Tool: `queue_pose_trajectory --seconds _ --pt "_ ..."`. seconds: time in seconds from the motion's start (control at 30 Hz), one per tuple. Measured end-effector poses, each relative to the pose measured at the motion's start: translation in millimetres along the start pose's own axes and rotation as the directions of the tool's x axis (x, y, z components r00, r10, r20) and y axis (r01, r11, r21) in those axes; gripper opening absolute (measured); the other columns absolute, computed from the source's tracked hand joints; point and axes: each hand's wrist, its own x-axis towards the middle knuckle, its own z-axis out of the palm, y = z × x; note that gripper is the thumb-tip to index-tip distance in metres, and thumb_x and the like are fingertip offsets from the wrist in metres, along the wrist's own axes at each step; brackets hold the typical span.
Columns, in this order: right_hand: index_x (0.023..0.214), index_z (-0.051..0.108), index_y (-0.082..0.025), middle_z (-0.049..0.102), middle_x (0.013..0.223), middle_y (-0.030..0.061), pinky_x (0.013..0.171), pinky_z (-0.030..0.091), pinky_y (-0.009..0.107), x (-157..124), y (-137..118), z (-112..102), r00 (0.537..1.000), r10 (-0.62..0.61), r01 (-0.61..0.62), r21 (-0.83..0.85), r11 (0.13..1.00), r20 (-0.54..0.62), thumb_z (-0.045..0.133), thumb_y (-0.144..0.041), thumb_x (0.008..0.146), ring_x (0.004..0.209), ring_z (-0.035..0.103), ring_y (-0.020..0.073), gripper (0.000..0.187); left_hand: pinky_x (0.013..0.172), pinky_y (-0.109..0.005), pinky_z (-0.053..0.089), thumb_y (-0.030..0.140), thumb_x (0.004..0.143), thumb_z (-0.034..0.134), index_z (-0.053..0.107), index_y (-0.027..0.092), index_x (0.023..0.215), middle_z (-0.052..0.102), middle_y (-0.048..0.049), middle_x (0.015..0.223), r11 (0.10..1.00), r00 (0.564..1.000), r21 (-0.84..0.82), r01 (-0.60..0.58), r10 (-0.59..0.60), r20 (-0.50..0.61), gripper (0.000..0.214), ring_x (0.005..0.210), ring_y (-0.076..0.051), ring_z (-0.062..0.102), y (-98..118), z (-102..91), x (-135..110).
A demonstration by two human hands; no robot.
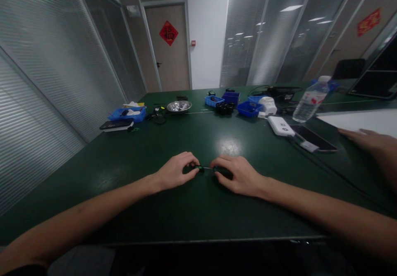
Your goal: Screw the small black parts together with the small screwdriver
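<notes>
Low over the green table [173, 210], my left hand [177, 170] pinches a small black and green part [201, 168] between thumb and fingers. Most of that part is hidden, so I cannot tell its kind. My right hand [242, 174] is closed round the dark handle of a screwdriver [223, 171]. The thin metal shaft lies level and points left, its tip at the small part. Whether the tip sits in the part or only touches it is too small to tell.
Along the back stand a metal bowl [179, 107], blue trays [249, 109] and a left blue tray [139, 114]. To the right are a white power bank [281, 126], a phone [313, 138], a water bottle [311, 101], a cable [328, 169] and another person's hand [369, 141].
</notes>
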Motion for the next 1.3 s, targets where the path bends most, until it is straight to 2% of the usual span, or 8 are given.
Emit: queue_pose_trajectory --seconds 0.5,0.73,0.9,1.13,1.3 --pt "0.130 0.058 -0.021 0.062 0.110 0.0066 0.066 0.043 0.028 -0.3 -4.6 -1.3 0.987 -0.126 0.131 -0.049 0.990 0.103 0.047 -0.032 0.106 0.079 0.060 0.0155 0.028 0.091 -0.034 0.049 0.029 0.104 0.057 0.067 0.018 0.118 0.065 -0.0087 0.109 0.993 0.990 -0.042 -0.113 0.116 0.080 0.020 0.102 -0.021 0.062 1.1 -2.9 1.1" --pt "0.134 0.054 -0.022 0.061 0.111 0.0068 0.062 0.041 0.028 0.4 -7.1 5.0 0.983 -0.151 0.162 -0.108 0.981 0.101 0.045 -0.031 0.108 0.077 0.059 0.0158 0.029 0.091 -0.033 0.049 0.030 0.103 0.059 0.067 0.017 0.115 0.066 -0.0088 0.107 0.986 0.981 -0.080 -0.149 0.157 0.110 0.019 0.101 -0.021 0.062 -1.0 -0.9 1.2" --pt "0.134 0.055 -0.022 0.063 0.111 0.0076 0.065 0.045 0.029 1.7 -7.8 5.6 0.989 -0.112 0.120 -0.085 0.989 0.093 0.045 -0.032 0.108 0.078 0.061 0.0167 0.029 0.089 -0.033 0.049 0.032 0.104 0.058 0.067 0.016 0.118 0.065 -0.0097 0.107 0.987 0.981 -0.080 -0.143 0.152 0.124 0.023 0.099 -0.021 0.061 -1.4 -1.1 1.2" --pt "0.125 0.061 -0.022 0.069 0.114 0.0069 0.085 0.051 0.035 3.3 -1.2 1.5 1.000 -0.011 0.011 0.147 0.989 -0.004 0.051 -0.031 0.104 0.094 0.067 0.0202 0.025 0.086 -0.032 0.049 0.029 0.104 0.058 0.059 0.020 0.139 0.062 -0.0080 0.106 0.989 0.981 -0.077 -0.124 0.134 0.137 0.037 0.096 -0.020 0.061 0.6 -3.5 1.0" --pt "0.121 0.066 -0.020 0.074 0.102 0.0050 0.076 0.049 0.033 5.5 -1.2 -4.0 0.997 0.081 -0.078 0.217 0.973 -0.006 0.054 -0.031 0.101 0.082 0.067 0.0187 0.025 0.083 -0.032 0.049 0.029 0.102 0.060 0.052 0.023 0.148 0.062 -0.0067 0.103 0.992 0.985 -0.068 -0.104 0.113 0.132 0.047 0.092 -0.019 0.060 -0.5 -3.3 -0.3"
